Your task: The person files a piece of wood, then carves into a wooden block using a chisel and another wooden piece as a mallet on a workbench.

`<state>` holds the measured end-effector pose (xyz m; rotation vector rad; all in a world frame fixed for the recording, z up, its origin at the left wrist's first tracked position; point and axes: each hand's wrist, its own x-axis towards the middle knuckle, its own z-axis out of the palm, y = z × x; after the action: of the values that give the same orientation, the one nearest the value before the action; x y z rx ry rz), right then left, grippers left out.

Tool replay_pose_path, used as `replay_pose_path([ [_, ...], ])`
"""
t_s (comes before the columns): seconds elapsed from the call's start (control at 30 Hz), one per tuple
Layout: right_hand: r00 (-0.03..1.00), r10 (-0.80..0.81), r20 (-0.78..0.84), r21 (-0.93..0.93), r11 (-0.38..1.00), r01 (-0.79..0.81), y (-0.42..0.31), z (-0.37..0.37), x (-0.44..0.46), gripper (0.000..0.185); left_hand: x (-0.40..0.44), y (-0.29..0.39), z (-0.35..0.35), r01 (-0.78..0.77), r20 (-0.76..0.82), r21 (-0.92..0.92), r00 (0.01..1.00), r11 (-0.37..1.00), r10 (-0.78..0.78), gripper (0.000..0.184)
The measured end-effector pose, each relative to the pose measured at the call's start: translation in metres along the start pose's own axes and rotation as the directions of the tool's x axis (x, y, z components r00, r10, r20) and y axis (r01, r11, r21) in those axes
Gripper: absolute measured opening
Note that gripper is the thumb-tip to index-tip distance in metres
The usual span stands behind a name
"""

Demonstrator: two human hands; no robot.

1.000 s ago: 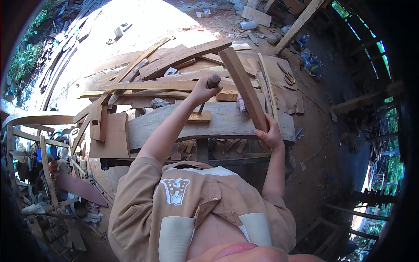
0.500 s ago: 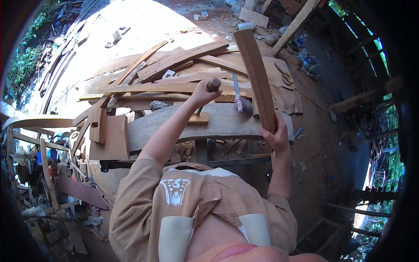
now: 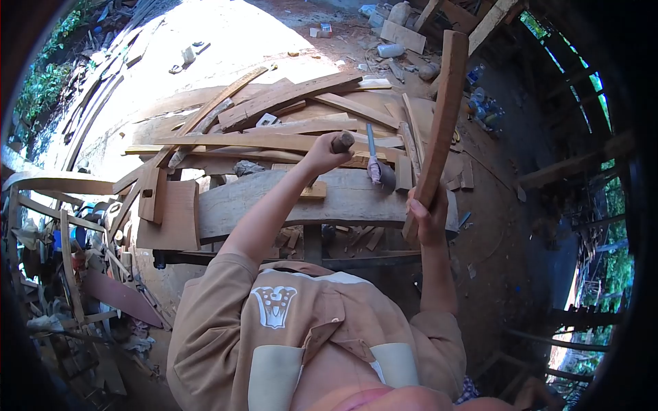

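Observation:
My left hand [image 3: 325, 155] is closed round the handle of a chisel [image 3: 343, 142], whose lower end meets a small light wood block [image 3: 314, 191]. That block lies on a long curved grey plank [image 3: 267, 197]. On the right, my right hand [image 3: 430, 214] grips a long brown wooden bar [image 3: 445, 109] near its lower end, the bar rising up and slightly to the right. Between the hands, a tool with a metal shaft and cloth wrapping [image 3: 373, 170] lies across the plank's far edge.
Beyond the plank lies a pile of boards [image 3: 288, 103]. A flat brown board [image 3: 170, 216] with a slotted piece [image 3: 152, 195] rests at the plank's left end. Wooden frames [image 3: 68, 253] stand at the left. Plastic bottles [image 3: 483, 109] lie at the upper right.
My right hand has swung the bar's top to the right, from leaning left to leaning right. The wrapped tool is now uncovered. My left hand stays on the chisel, slightly further right.

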<state>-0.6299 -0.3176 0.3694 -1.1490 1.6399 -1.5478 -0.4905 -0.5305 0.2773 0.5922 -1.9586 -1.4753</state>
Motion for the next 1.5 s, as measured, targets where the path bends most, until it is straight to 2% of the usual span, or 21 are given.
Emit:
replay_pose_path([
  [0.07,0.997,-0.081,0.007,-0.107,0.991,0.081,0.014,-0.001,-0.003,0.049,-0.001,0.001,0.001,-0.017,0.002,-0.108,1.0,0.994,0.017,0.018],
  [0.13,0.941,0.233,0.244,-0.503,0.86,-0.082,0.016,-0.005,-0.001,0.046,0.001,-0.005,-0.003,0.061,0.031,-0.089,0.998,0.994,-0.058,0.018],
  [0.27,0.982,0.119,0.146,-0.247,0.966,-0.08,0.004,-0.01,-0.002,0.046,0.004,-0.013,-0.008,0.044,0.012,-0.098,0.999,0.994,-0.043,0.016],
  [0.3,0.997,-0.003,0.083,-0.204,0.979,0.02,0.002,-0.007,-0.003,0.049,0.004,-0.015,-0.006,0.029,-0.004,-0.096,1.0,0.995,-0.03,0.016],
  [0.4,0.996,0.033,0.082,-0.078,0.997,-0.026,0.008,-0.004,-0.008,0.052,0.006,-0.016,-0.005,0.018,0.004,-0.045,1.0,0.999,-0.018,0.017],
  [0.43,0.994,-0.002,0.109,-0.311,0.95,0.036,0.008,-0.003,-0.007,0.054,0.006,-0.015,-0.007,0.029,0.025,0.002,0.999,1.0,-0.029,0.018],
  [0.47,0.954,0.197,0.226,-0.576,0.817,-0.032,-0.001,-0.004,-0.007,0.056,0.004,-0.013,-0.007,0.034,0.022,0.005,0.999,0.999,-0.034,0.018],
  [0.53,0.93,0.3,0.212,-0.667,0.74,-0.087,-0.003,-0.004,-0.009,0.053,0.0,0.004,-0.007,0.104,0.017,-0.122,0.995,0.987,-0.102,0.018],
  [0.67,0.97,0.186,0.155,-0.537,0.84,-0.075,-0.004,-0.012,-0.007,0.053,0.003,-0.012,-0.013,0.032,-0.015,-0.026,0.999,0.999,-0.032,0.017],
  [0.73,0.998,-0.065,-0.023,-0.207,0.977,0.059,0.012,-0.008,-0.008,0.055,0.004,-0.016,-0.013,0.039,-0.01,-0.047,0.999,0.998,-0.04,0.017],
  [0.77,0.999,-0.032,-0.022,-0.109,0.994,0.03,0.013,-0.003,-0.011,0.056,0.005,-0.018,-0.011,0.024,-0.019,-0.069,0.999,0.997,-0.026,0.017],
  [0.8,0.999,-0.027,-0.019,-0.11,0.994,0.024,0.013,0.0,-0.011,0.056,0.004,-0.014,-0.011,0.009,-0.029,-0.088,1.0,0.996,-0.012,0.018],
  [0.83,0.995,0.038,0.097,-0.355,0.935,-0.001,0.01,0.002,-0.008,0.057,0.002,-0.009,-0.01,0.012,-0.031,-0.09,0.999,0.996,-0.015,0.018],
  [0.9,0.941,0.247,0.232,-0.768,0.64,0.021,0.004,0.008,-0.004,0.057,-0.002,0.002,-0.009,0.081,-0.024,-0.148,0.996,0.986,-0.085,0.019],
  [1.07,0.965,0.222,0.139,-0.447,0.884,-0.139,0.046,-0.002,0.006,0.048,0.007,-0.028,-0.013,0.029,0.011,-0.041,1.0,0.999,-0.029,0.019],
  [1.13,0.97,0.241,-0.025,-0.588,0.781,-0.21,0.071,0.003,0.011,0.044,0.006,-0.019,-0.012,0.063,-0.025,-0.083,0.998,0.995,-0.065,0.019],
  [1.2,0.953,0.302,-0.034,-0.563,0.782,-0.268,0.099,0.01,0.018,0.046,0.005,-0.018,-0.011,0.061,-0.026,-0.088,0.998,0.994,-0.063,0.019],
  [1.27,0.886,0.454,-0.097,-0.76,0.541,-0.36,0.129,0.02,0.025,0.055,0.006,-0.014,-0.015,0.101,-0.005,-0.06,0.995,0.993,-0.101,0.019],
  [1.37,0.861,0.489,-0.138,-0.857,0.377,-0.352,0.166,0.04,0.025,0.056,0.01,-0.017,-0.016,0.107,0.014,-0.058,0.994,0.993,-0.106,0.019],
  [1.47,0.909,0.369,-0.196,-0.862,0.377,-0.339,0.187,0.056,0.022,0.052,0.013,-0.018,-0.017,0.087,-0.011,-0.062,0.996,0.994,-0.088,0.019],
  [1.5,0.91,0.371,-0.182,-0.882,0.348,-0.319,0.183,0.058,0.024,0.061,0.014,-0.018,-0.017,0.107,-0.019,-0.077,0.994,0.991,-0.109,0.02],
])
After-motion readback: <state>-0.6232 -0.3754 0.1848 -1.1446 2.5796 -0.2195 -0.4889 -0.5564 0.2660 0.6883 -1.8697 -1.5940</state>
